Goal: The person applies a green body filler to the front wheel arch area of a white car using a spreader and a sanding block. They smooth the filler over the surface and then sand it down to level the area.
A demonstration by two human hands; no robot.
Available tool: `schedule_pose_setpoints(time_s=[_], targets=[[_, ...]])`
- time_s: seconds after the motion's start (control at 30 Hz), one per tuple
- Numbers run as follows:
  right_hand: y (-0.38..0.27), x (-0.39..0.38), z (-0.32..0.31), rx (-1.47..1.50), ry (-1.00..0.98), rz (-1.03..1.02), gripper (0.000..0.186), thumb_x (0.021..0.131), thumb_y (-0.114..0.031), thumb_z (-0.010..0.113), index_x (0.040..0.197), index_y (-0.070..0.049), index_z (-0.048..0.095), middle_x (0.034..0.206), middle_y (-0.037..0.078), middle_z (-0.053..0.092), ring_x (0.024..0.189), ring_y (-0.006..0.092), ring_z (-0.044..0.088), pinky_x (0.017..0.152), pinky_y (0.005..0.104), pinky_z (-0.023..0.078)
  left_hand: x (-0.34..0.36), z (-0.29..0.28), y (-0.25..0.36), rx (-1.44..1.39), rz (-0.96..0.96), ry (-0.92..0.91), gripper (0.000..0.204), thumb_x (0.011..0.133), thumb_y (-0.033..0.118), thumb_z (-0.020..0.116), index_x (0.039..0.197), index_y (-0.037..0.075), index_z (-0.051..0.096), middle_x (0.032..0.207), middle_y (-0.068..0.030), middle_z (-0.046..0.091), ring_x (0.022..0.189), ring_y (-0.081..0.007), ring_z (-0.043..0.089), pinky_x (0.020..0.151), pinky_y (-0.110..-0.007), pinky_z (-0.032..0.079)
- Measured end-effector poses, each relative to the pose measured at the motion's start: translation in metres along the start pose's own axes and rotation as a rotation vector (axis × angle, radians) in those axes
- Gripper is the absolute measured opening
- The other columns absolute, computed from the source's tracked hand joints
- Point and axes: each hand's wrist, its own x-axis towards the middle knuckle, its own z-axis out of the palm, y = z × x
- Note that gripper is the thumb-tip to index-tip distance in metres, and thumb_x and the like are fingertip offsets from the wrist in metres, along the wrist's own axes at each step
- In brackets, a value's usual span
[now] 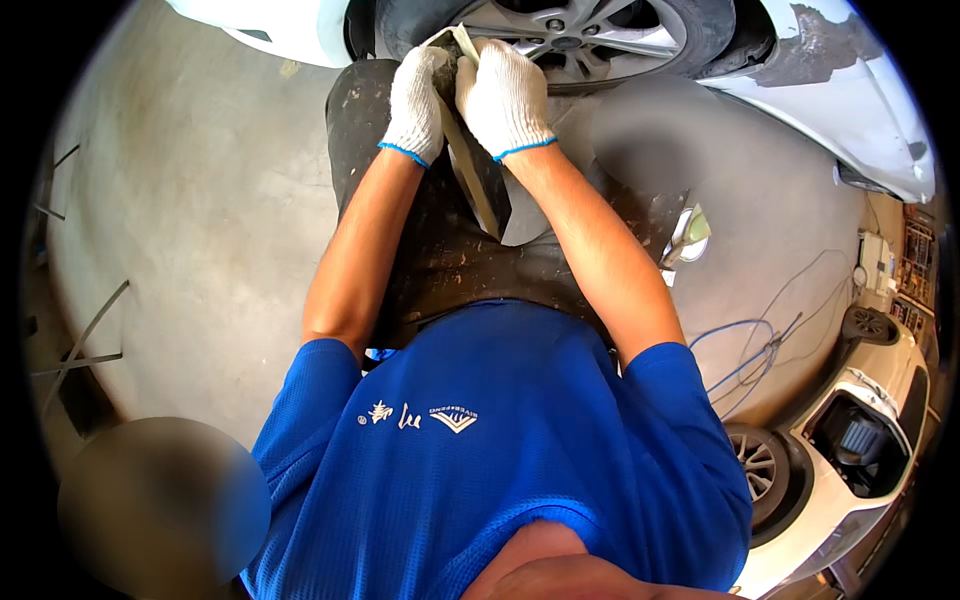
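Observation:
White knit gloves with blue cuffs cover both of my hands. My left hand (414, 100) and my right hand (507, 95) are closed side by side, just in front of a car wheel (567, 42). Between them they grip a long, narrow dark piece with a pale edge (468, 178), whose exact kind I cannot make out. Its lower end reaches down over my dark, stained trousers. A pale, folded strip (458, 40) shows at its upper end by my fingertips. The gloves hide most of the gripped part.
White car bodywork (275, 25) flanks the wheel; the panel at right carries a grey patch (830, 45). By my right forearm lies a white dish with a pale green spreader (692, 228). Blue hose (745, 325) coils on the floor near a cream car (880, 405). Metal stand legs (92, 325) stand at left.

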Motion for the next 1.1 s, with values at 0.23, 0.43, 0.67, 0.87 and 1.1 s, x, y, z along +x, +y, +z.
schedule_pose_setpoints(time_s=[0.23, 0.43, 0.67, 0.87, 1.1], targets=[[-0.001, -0.014, -0.013, 0.109, -0.026, -0.045, 0.025, 0.088, -0.023, 0.063, 0.099, -0.002, 0.069, 0.089, 0.021, 0.069, 0.083, 0.039, 0.068, 0.075, 0.0461, 0.055, -0.021, -0.003, 0.02, 0.016, 0.016, -0.156, 0.034, 0.089, 0.027, 0.055, 0.11, 0.002, 0.065, 0.106, -0.0138, 0.068, 0.1, -0.0261, 0.064, 0.093, -0.038, 0.051], [0.002, -0.005, -0.009, -0.035, -0.049, -0.012, 0.018, 0.087, -0.018, 0.061, 0.091, -0.004, 0.071, 0.079, 0.018, 0.07, 0.074, 0.0348, 0.07, 0.069, 0.0443, 0.058, -0.013, -0.01, 0.002, 0.246, 0.188, -0.087, 0.031, 0.09, 0.033, 0.06, 0.103, 0.005, 0.066, 0.101, -0.0088, 0.065, 0.099, -0.0219, 0.059, 0.09, -0.034, 0.046], [0.026, 0.001, 0.003, 0.188, -0.012, 0.16, 0.03, 0.081, -0.03, 0.068, 0.076, 0.0, 0.072, 0.075, 0.025, 0.067, 0.074, 0.0411, 0.068, 0.068, 0.0468, 0.055, -0.009, -0.012, 0.012, 0.051, -0.006, -0.058, 0.03, 0.086, 0.029, 0.061, 0.102, 0.004, 0.066, 0.102, -0.0121, 0.068, 0.092, -0.0267, 0.065, 0.085, -0.038, 0.052], [-0.011, -0.038, -0.02, -0.005, 0.011, -0.124, 0.012, 0.086, -0.019, 0.062, 0.086, -0.009, 0.069, 0.082, 0.012, 0.068, 0.072, 0.0317, 0.07, 0.066, 0.041, 0.058, -0.006, -0.003, 0.018, -0.18, -0.087, -0.421, 0.063, 0.092, 0.04, 0.045, 0.132, -0.009, 0.051, 0.127, -0.0263, 0.062, 0.121, -0.0364, 0.058, 0.11, -0.044, 0.041], [0.0, 0.003, 0.009, -0.064, -0.006, 0.032, 0.013, 0.082, -0.018, 0.063, 0.081, -0.007, 0.07, 0.073, 0.015, 0.067, 0.069, 0.0308, 0.07, 0.06, 0.043, 0.058, 0.027, -0.031, -0.013, -0.022, 0.106, -0.064, 0.036, 0.09, 0.037, 0.061, 0.114, 0.011, 0.066, 0.113, -0.0079, 0.068, 0.104, -0.0235, 0.063, 0.093, -0.038, 0.049]])
